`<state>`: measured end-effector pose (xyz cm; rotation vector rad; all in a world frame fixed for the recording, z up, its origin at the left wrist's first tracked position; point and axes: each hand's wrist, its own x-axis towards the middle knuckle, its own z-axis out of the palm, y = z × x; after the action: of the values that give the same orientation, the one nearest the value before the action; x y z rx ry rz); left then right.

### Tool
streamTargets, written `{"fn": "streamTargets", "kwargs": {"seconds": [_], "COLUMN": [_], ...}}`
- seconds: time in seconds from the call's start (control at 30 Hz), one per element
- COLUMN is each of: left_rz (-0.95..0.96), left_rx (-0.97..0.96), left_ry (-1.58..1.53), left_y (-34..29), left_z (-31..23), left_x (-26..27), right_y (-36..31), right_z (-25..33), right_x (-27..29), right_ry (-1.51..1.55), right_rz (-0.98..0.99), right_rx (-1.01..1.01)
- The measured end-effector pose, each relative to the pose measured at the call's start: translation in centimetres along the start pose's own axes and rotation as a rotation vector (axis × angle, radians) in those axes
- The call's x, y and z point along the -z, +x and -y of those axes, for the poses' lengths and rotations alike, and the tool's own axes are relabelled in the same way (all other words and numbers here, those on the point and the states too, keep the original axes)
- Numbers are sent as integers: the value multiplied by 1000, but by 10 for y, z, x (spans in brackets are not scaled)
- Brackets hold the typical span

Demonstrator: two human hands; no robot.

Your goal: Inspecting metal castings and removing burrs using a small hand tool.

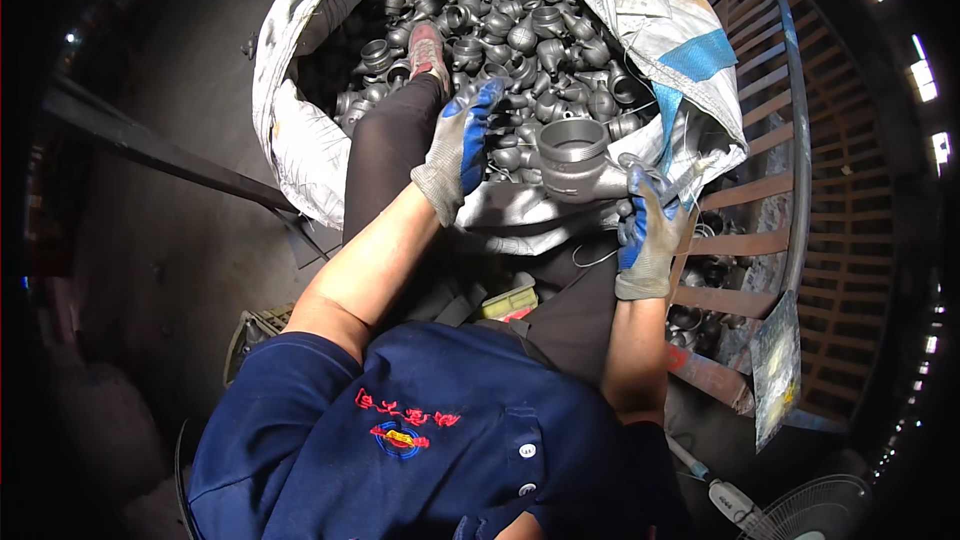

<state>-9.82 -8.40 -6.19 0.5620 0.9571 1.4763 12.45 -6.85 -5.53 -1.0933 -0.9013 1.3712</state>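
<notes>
My right hand point(648, 230), in a grey glove with blue patches, is closed around the narrow end of a dark grey metal casting point(575, 168). The casting's wide round mouth faces up, with ridges around its rim. A thin grey strip-like thing sticks out past the same hand; I cannot make out what it is. My left hand point(462, 150), gloved alike, is apart from the casting on its left. Its fingers reach upward with the palm turned toward the casting, and nothing shows in them. Similar castings point(523, 37) fill a large white woven sack point(300, 155) beneath both hands.
My foot in a reddish shoe point(427, 48) rests among the castings in the sack. A rusty metal rack point(750, 245) stands close on the right, more castings below it. A dark metal bar point(170, 145) crosses the left side. A fan point(820, 507) is at lower right.
</notes>
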Motion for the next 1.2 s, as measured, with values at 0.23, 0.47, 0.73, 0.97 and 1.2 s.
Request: {"fn": "streamTargets", "kwargs": {"seconds": [0.23,0.47,0.73,0.97,1.2], "left_rz": [164,147,240,526,524], "left_rx": [161,278,258,258,246], "left_ry": [-495,-806,-775,-984,-1048], "left_y": [9,12,0,11,10], "left_z": [58,41,35,36,34], "left_x": [2,6,9,20,16], "right_y": [-20,-53,-67,-54,-60], "right_z": [-12,-15,1,2,1], "right_x": [-19,-55,-67,-41,-31], "right_ry": [87,40,-12,-80,-240], "right_rz": [-45,134,383,411,413], "right_rx": [-85,-65,-170,-62,-130]}}
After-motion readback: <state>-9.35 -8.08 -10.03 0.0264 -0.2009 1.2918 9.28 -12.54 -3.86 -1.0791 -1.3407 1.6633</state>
